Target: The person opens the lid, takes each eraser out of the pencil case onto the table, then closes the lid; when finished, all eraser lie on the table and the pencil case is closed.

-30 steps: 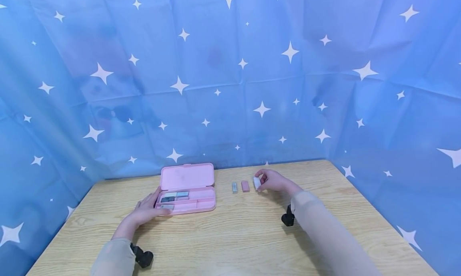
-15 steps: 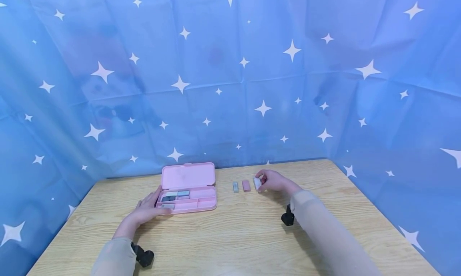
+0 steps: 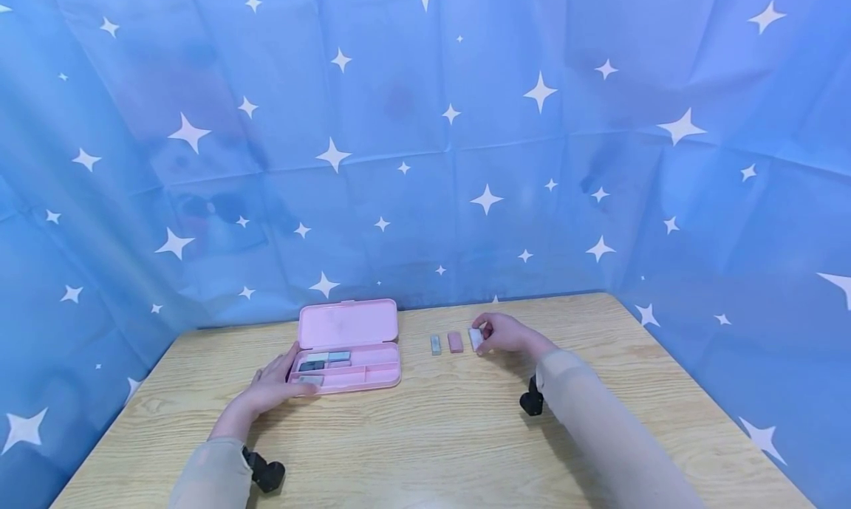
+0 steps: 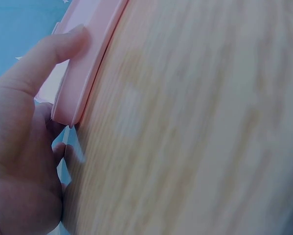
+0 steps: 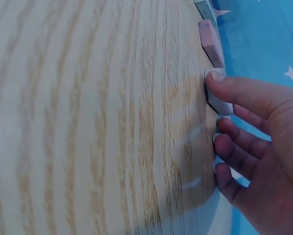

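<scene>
- White oblong block (image 3: 474, 337), pinched in my right hand (image 3: 504, 333); low swing leftward may clip pink oblong block (image 3: 455, 342).
- My left hand (image 3: 269, 385) grips pink plastic case (image 3: 347, 325); slackening risks sliding.

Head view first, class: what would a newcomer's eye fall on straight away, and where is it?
The starry blue backdrop dominates, rising behind the wooden table. Against it, the open pink case stands out left of the middle, with the left hand at its left end. In a row to the case's right come a grey-green block, a pink block and a white block, the last pinched by the right hand.
</scene>
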The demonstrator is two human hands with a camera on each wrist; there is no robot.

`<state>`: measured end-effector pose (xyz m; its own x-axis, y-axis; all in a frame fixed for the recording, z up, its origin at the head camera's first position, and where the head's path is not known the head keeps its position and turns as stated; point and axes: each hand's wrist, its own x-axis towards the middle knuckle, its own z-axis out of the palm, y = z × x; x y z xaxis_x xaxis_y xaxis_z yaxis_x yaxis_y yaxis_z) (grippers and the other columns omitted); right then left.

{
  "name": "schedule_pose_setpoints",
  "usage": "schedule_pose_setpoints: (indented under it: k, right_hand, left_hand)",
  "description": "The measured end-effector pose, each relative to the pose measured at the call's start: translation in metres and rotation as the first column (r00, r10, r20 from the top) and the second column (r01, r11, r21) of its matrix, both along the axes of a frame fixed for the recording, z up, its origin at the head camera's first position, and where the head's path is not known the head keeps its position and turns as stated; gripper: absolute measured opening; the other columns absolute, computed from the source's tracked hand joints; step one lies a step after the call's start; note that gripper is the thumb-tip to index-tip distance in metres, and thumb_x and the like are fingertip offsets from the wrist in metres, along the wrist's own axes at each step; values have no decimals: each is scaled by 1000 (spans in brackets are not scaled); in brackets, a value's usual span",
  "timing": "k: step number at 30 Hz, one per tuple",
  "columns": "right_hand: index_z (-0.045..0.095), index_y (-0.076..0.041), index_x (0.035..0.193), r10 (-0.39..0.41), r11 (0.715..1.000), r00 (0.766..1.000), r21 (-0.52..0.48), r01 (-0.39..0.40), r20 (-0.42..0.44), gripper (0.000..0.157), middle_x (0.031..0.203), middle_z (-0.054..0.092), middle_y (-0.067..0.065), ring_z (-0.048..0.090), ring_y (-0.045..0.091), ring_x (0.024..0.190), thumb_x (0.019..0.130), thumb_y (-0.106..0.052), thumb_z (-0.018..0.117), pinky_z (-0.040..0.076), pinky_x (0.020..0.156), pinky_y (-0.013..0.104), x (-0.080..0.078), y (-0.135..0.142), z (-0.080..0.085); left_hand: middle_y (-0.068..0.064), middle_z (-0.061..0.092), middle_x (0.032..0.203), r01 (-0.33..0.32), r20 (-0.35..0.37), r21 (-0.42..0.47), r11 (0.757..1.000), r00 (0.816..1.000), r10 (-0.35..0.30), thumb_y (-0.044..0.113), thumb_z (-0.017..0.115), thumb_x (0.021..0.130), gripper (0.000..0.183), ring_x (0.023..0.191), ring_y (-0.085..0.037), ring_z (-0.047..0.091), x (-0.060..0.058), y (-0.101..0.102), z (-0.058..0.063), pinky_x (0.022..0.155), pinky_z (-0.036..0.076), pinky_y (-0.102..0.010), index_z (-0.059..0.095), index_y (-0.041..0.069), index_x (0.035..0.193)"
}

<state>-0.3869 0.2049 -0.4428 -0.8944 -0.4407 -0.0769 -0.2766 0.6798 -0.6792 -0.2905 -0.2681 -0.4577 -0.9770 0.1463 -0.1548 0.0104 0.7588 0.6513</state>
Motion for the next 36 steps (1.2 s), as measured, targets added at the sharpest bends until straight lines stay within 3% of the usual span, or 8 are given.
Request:
schedule_pose_setpoints:
  k: [9,15,22,36]
  right_hand:
    - [55,0,125,7,1000,1000,14,-7,7,51,83,55,5,47,18,72,81,-12,78,40,67,32,2,0,2]
    - [50,4,133,12,1000,1000,4,-12,13,60,91,57,8,52,19,82,81,-12,77,45,75,35,5,0,11]
    - [54,-2,132,-6,999,1000,43,7,-26,53,92,57,7,51,20,80,85,-16,73,44,70,35,3,-8,24]
    - [58,-12,129,175,984,985,35,-175,-7,43,88,60,6,57,27,73,88,-14,70,46,66,34,8,-72,46]
  left_hand:
    - [-28,4,157,-3,-3,8,1000,1000,3,53,74,76,116,143,-47,-1,-2,-1,-2,111,-9,-63,3,7,156]
    - [-28,4,158,-1,0,8,1000,1000,1,52,74,76,116,143,-46,-2,-1,-1,-1,111,-9,-62,3,8,156]
    - [-28,5,158,-5,-9,9,1000,1000,5,53,75,76,116,143,-46,-1,-2,-3,-3,111,-9,-63,3,8,156]
    - [-29,7,157,-9,-1,29,1000,1000,9,50,76,74,117,143,-48,0,1,0,2,111,-9,-63,5,7,156]
